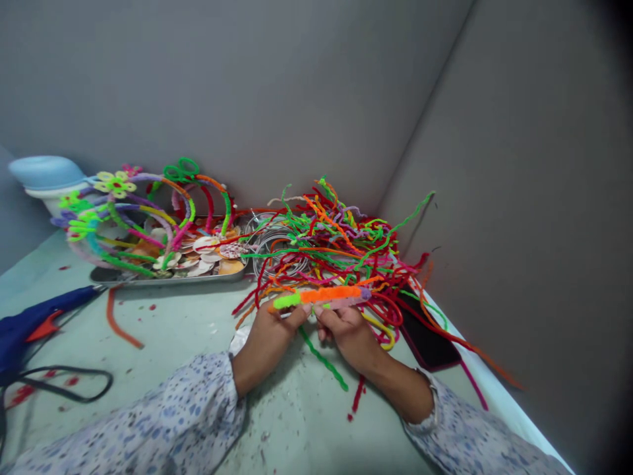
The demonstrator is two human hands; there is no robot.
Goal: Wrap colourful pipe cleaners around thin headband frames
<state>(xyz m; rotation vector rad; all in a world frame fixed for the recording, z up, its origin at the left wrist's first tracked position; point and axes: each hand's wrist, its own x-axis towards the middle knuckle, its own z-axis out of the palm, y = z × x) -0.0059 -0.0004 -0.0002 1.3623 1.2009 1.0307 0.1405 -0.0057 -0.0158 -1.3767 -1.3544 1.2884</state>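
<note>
Fuzzy, multicoloured band (329, 295) curves between left hand (271, 333) and right hand (350, 333), both pinching its soft pile.

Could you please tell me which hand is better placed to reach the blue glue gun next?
Probably the left hand: the glue gun lies on that side, and the right hand is farther off. Both hold the fuzzy band, so the right might steady it.
</note>
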